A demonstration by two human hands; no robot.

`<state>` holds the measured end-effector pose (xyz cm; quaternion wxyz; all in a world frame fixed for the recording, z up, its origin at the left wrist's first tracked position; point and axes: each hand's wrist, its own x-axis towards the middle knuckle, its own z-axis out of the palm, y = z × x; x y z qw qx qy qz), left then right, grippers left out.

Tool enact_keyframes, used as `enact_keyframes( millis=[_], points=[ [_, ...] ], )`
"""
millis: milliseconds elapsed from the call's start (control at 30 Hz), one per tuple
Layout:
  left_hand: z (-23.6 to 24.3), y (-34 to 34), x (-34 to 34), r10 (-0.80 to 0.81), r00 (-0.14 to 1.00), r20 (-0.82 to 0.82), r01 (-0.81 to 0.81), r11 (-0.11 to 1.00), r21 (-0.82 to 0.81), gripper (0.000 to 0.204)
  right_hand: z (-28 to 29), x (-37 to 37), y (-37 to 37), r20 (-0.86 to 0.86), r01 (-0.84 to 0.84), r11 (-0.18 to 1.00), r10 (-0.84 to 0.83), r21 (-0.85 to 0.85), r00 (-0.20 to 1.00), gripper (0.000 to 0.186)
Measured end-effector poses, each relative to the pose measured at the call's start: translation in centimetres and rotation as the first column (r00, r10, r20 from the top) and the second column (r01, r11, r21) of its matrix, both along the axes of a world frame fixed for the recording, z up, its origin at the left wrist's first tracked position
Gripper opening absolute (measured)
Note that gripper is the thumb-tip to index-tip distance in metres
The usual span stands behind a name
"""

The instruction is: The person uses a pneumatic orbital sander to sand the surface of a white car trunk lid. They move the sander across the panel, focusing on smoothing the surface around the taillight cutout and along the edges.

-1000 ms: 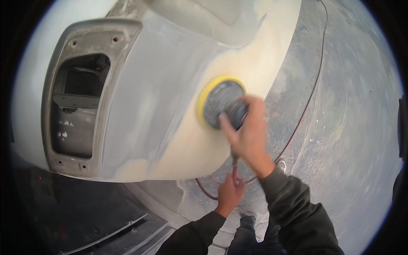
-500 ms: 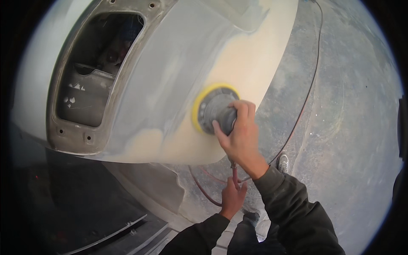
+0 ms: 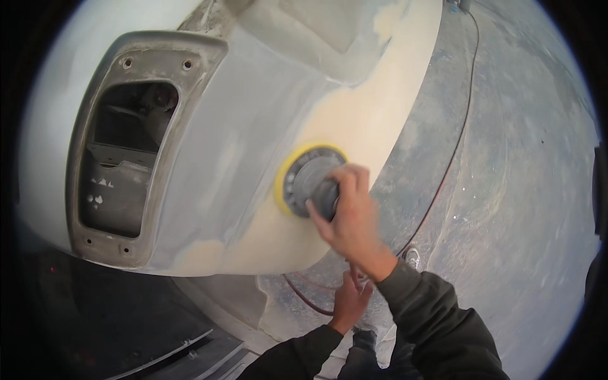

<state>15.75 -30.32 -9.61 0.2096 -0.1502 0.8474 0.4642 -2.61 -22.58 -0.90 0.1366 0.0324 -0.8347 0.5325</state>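
My right hand (image 3: 351, 212) is wrapped round the dark grip of a round air sander (image 3: 310, 177) with a yellow-edged pad. The pad lies against a curved car body panel (image 3: 228, 158), on a border between grey and cream-coloured patches. Lower down and nearer to me, my left hand (image 3: 352, 301) is closed round the reddish air hose (image 3: 355, 273) just below the sander. Part of the sander's grip is hidden behind my right fingers.
At the left the panel has a rectangular lamp opening (image 3: 77, 190) with a bare, dusty rim. The hose (image 3: 457, 142) runs across the dusty grey floor (image 3: 506, 209) to the right. My shoe (image 3: 412, 258) stands near it. Dark slatted parts (image 3: 190, 364) lie at the lower left.
The panel and its opening appear lower in the view. My right hand and the sander sit slightly lower and further left. My left hand keeps its hold on the hose.
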Motion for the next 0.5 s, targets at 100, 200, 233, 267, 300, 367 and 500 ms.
enact_keyframes(
  millis=[100,200,233,267,300,367,500],
  points=[
    [1.6,2.5,-4.0,-0.005,1.0,-0.022,0.006,0.999,0.048,0.04,-0.1,-4.4,3.5,0.002,0.078,0.997,-0.078,-0.028,0.997,0.055],
    [4.3,3.9,-7.8,-0.038,0.999,-0.003,0.038,0.999,0.021,0.039,-1.7,-8.8,6.6,-0.054,0.186,0.982,-0.187,-0.009,0.981,0.057],
    [4.5,3.6,-8.2,-0.029,0.998,-0.065,0.03,0.999,0.022,0.039,-2.4,-10.0,6.9,-0.009,0.219,0.975,-0.219,-0.023,0.976,0.057],
    [4.9,4.3,-8.9,-0.039,0.99,-0.138,0.047,0.997,0.055,0.039,-2.2,-10.8,8.5,0.018,0.275,0.961,-0.275,-0.007,0.961,0.058],
    [5.0,4.1,-8.8,-0.034,0.98,-0.196,0.046,0.997,0.056,0.039,-2.8,-10.9,9.2,0.058,0.285,0.957,-0.282,-0.059,0.958,0.059],
    [5.6,2.8,-8.2,-0.033,0.988,-0.148,0.043,0.997,0.06,0.037,-3.3,-10.5,9.1,0.137,0.306,0.937,-0.285,-0.171,0.949,0.06],
    [4.5,-2.3,-2.9,0.02,0.998,-0.055,-0.022,0.999,-0.04,0.031,-2.3,-3.8,2.8,0.025,0.231,0.969,-0.23,-0.084,0.973,0.06]
  ],
)
